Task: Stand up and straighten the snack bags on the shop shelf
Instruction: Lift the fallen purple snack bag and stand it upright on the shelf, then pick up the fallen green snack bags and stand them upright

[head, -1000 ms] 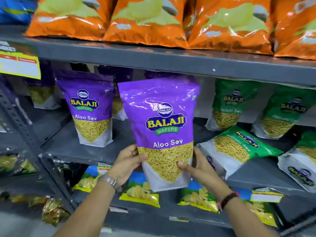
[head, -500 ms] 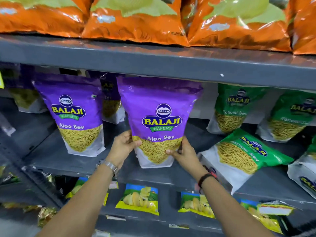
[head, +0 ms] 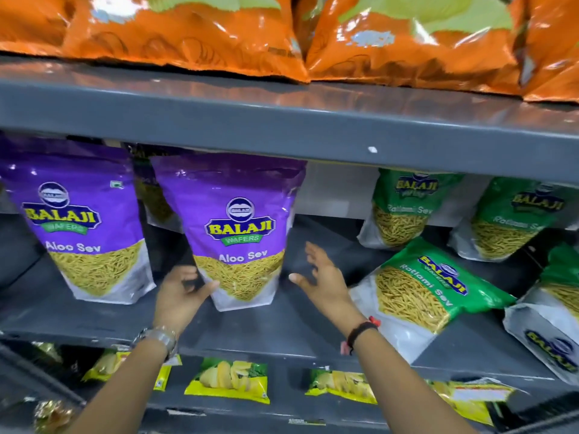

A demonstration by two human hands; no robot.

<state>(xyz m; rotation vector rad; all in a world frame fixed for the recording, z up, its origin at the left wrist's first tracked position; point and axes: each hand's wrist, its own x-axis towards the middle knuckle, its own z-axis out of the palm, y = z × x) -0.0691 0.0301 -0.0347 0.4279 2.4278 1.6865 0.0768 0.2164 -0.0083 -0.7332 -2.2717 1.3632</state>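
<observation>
A purple Aloo Sev bag [head: 239, 233] stands upright on the grey middle shelf [head: 282, 321]. My left hand [head: 181, 296] is at its lower left corner, thumb touching the bag's edge, fingers apart. To the bag's right, my right hand [head: 322, 277] is off it, open with spread fingers. A second purple Aloo Sev bag [head: 78, 227] stands upright further left. A green Ratlami Sev bag [head: 419, 289] lies tipped over just right of my right hand. Another fallen bag [head: 548, 333] lies at the far right edge. Two green bags [head: 404, 208] [head: 513, 217] stand at the back.
Orange snack bags [head: 188, 32] fill the shelf above, whose grey front lip [head: 282, 120] overhangs the bag tops. More purple bags [head: 153, 189] stand behind the front ones. Yellow-green chip packets [head: 228, 380] lie on the shelf below.
The purple bag went from held in front of the shelf to standing on it. My right hand has let go and moved right; my left hand has loosened to a touch.
</observation>
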